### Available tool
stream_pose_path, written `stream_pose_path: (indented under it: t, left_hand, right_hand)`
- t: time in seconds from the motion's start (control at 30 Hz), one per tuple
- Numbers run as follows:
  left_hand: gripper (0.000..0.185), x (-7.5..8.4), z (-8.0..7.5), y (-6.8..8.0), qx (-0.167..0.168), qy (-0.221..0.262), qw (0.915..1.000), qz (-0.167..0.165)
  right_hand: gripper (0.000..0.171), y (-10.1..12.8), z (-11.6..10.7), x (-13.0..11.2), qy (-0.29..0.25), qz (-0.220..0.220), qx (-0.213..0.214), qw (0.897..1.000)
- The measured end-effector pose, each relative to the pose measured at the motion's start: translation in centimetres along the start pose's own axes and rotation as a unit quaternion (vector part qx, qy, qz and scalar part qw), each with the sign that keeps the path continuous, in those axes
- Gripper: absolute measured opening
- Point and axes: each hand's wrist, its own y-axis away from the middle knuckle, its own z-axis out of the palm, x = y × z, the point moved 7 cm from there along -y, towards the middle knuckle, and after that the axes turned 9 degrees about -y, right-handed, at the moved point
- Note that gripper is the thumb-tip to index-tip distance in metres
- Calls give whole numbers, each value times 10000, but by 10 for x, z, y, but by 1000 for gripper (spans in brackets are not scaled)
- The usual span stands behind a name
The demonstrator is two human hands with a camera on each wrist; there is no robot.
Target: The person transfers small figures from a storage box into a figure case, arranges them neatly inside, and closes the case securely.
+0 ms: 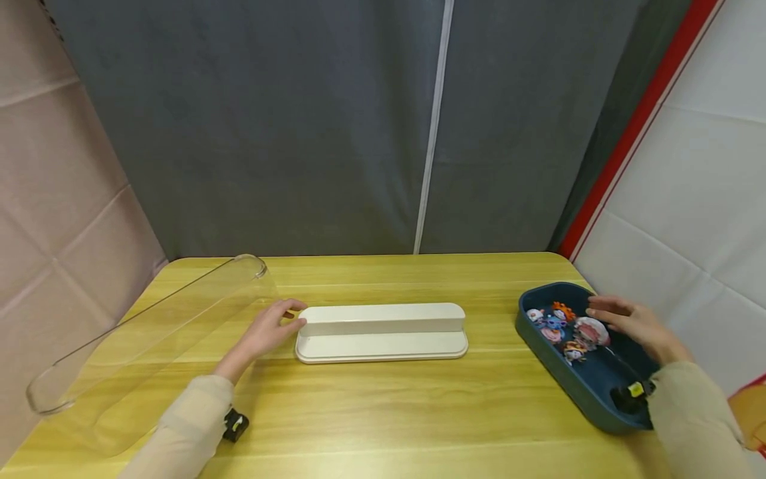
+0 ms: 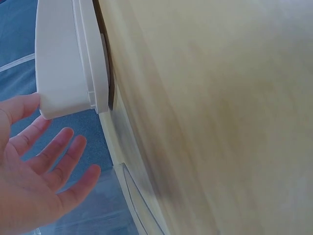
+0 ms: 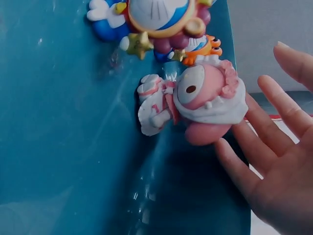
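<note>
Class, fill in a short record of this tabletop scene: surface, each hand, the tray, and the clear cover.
Surface: wooden table
Left hand: open, fingertips at the left end of the white stepped base
Right hand: open, over the dark blue tray, beside the pink-and-white figurine
Tray: holds several small cartoon figurines
Clear cover: lies at far left

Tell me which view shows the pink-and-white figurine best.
The right wrist view: the pink-and-white figurine fills the frame, its bonnet and eye clear beside the right hand. The head view shows it tiny in the blue tray. The left wrist view misses it.
</note>
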Motion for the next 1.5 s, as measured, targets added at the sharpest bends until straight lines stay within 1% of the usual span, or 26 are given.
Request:
stream_pose_path:
  t: [0.23,0.37,0.5,0.67,0.8,1.0,1.1,1.23,1.5]
  left_hand:
    - [29,-4,2,-2,-186,84,9998,-82]
    - [29,-4,2,-2,-218,114,9996,-106]
    - [28,-5,2,-2,-204,150,9996,-122]
    - [28,-6,2,-2,-211,171,9996,-111]
    - [28,-7,2,-3,-215,174,9995,-119]
    - [28,-5,2,-2,-242,170,9995,-134]
    - [28,-5,2,-3,-242,179,9995,-131]
    - [28,-6,3,-3,-238,157,9995,-137]
    - [28,-6,3,-3,-273,170,9994,-149]
  right_hand:
    - [56,1,3,3,266,-10,-223,9994]
    - [56,1,7,7,149,25,-443,9989]
    - [57,0,11,12,-19,152,-681,9976]
    - [61,0,15,16,153,417,-893,9950]
    - [62,0,16,19,212,517,-982,9936]
    - [61,0,17,21,132,485,-1042,9933]
    - [61,-1,16,23,133,522,-981,9937]
    - [61,-2,16,25,291,523,-894,9942]
    - [56,-2,14,25,376,383,-760,9957]
